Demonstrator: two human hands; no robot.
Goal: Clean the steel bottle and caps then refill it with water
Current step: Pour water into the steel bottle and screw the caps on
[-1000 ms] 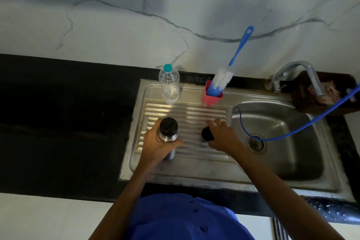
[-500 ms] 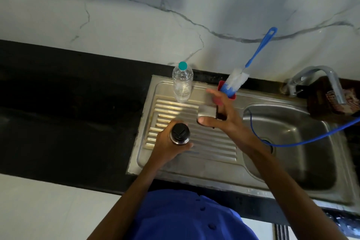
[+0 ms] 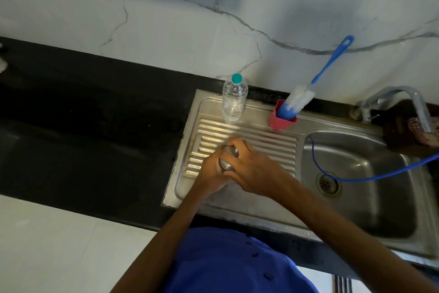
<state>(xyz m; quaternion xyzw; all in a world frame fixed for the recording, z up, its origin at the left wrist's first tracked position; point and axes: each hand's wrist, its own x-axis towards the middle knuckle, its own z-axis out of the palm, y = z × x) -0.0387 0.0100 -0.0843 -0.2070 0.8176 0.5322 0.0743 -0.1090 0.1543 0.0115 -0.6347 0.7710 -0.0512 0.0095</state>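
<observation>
Left hand (image 3: pixel 211 169) is gripping the steel bottle (image 3: pixel 226 164) around its body, standing on the ribbed drainboard (image 3: pixel 268 145). Right hand (image 3: pixel 251 166) is curling over the bottle top, apparently holding a cap there, mostly hidden. Beyond the grip: plastic bottle (image 3: pixel 234 100), brush (image 3: pixel 299 100) standing in a pink cup (image 3: pixel 281 121). Sink basin (image 3: pixel 380 209) is sitting right of the grip.

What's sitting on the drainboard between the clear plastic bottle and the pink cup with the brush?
Nothing. In the head view, the drainboard is bare steel between the plastic bottle and the pink cup holding the bottle brush.
</observation>
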